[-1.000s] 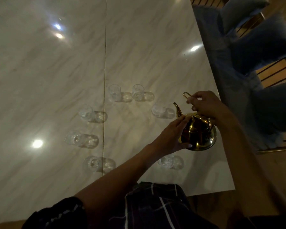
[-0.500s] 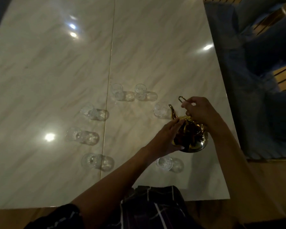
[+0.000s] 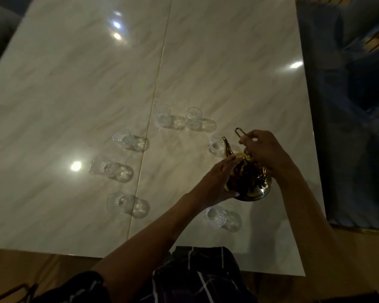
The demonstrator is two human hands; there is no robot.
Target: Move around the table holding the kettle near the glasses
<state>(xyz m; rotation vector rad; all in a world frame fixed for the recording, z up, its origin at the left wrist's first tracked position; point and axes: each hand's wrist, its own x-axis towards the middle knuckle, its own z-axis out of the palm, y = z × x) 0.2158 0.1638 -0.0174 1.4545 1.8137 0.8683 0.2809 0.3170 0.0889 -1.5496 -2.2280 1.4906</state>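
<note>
A shiny gold teapot (image 3: 251, 184) is over the right part of the marble table (image 3: 96, 95), its spout pointing away toward a small clear glass (image 3: 214, 145). My right hand (image 3: 263, 149) grips the teapot's thin wire handle from above. My left hand (image 3: 217, 180) lies against the pot's left side with straight fingers reaching up to the lid. Several small clear glasses stand in a ring on the table, among them one (image 3: 214, 215) just below the pot and two (image 3: 162, 112) (image 3: 193, 115) at the far side.
More glasses (image 3: 123, 138) (image 3: 101, 167) (image 3: 116, 201) stand left of the table's centre seam. Blue cushioned seating (image 3: 348, 127) runs along the table's right edge. My dark checked clothing (image 3: 195, 274) is at the near edge. Lamp reflections glare on the marble.
The teapot and both hands have stayed in the same hold beside the far-right glass, the pot tipped slightly more toward it. The view has shifted a little.
</note>
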